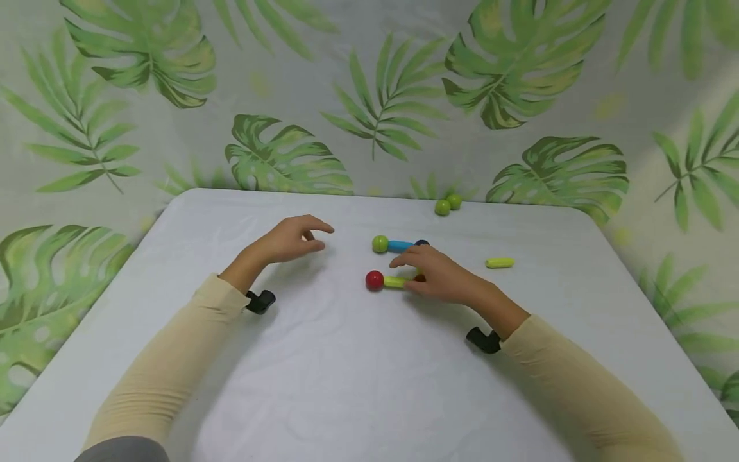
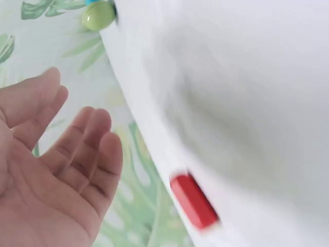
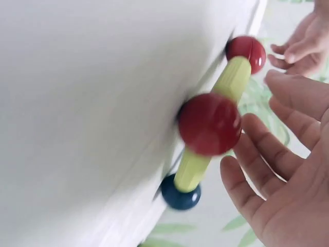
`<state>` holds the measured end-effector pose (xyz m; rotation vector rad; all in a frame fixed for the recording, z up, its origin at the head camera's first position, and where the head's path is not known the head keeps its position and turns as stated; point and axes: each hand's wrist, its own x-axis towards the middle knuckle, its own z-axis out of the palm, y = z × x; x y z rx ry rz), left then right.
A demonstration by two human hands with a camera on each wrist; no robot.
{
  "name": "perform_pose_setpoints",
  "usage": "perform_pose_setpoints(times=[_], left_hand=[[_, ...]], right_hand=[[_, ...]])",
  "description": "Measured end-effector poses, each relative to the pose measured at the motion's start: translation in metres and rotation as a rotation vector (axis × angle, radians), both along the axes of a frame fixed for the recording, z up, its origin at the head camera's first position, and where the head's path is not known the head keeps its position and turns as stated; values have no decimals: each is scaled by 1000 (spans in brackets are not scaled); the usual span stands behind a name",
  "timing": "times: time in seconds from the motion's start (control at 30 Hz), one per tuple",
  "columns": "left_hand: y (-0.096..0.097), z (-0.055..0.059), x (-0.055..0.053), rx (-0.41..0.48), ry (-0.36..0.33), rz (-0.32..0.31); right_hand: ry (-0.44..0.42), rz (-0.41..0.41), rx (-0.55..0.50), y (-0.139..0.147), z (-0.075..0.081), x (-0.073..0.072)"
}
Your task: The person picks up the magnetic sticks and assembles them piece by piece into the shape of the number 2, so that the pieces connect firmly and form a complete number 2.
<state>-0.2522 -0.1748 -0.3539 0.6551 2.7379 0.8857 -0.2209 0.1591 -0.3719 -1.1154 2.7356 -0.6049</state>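
Your right hand [image 1: 435,273] is nearer, fingers loosely spread and seemingly gripping nothing, just right of the end red ball [image 1: 374,280]; you can't tell whether it touches anything. From that ball the yellow-green stick [image 1: 395,282] points rightward, long axis crosswise to you. Your left hand [image 1: 288,239], relaxed and empty, hangs left of the ball. Beyond the ball lies the blue stick [image 1: 400,246], roughly parallel.

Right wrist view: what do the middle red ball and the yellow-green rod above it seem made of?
The middle red ball looks glossy, with highlights: probably plastic, though lacquered wood is possible. The yellow-green rod shows lengthwise ridges and a softer sheen, suggesting molded plastic; painted wood can't be excluded.
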Motion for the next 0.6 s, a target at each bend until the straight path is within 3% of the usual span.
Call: perform_pose_setpoints(times=[0.13,0.27,0.47,0.6], left_hand=[[-32,0,15,-16,32,47],[-54,-5,22,-37,26,98],[-64,-10,24,-33,-45,147],[-63,-11,23,-1,-48,148]], right_hand=[[-20,47,25,-16,1,-3],[-59,52,48,-27,-4,-8],[-78,44,80,-34,-14,-9],[-59,58,68,-38,-14,-11]])
